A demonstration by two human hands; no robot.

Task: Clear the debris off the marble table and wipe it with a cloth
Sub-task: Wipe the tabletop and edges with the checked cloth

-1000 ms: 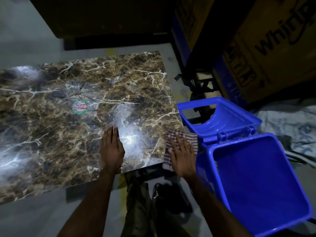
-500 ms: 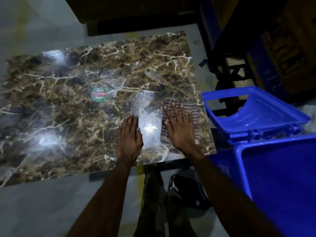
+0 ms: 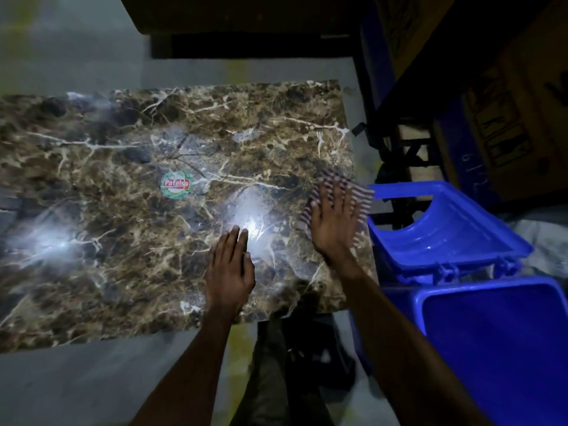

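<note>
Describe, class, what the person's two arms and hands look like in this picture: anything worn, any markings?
Both forearms are bare as far as the picture shows, with no sleeves in view. The left hand and right hand wear no gloves, and no rings, watch or bracelet can be seen. No markings show, though the dim light and blur on the right hand could hide small details.

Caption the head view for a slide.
Right hand presses a striped cloth flat on the marble table; left hand rests beside it, blue bin alongside.
</note>
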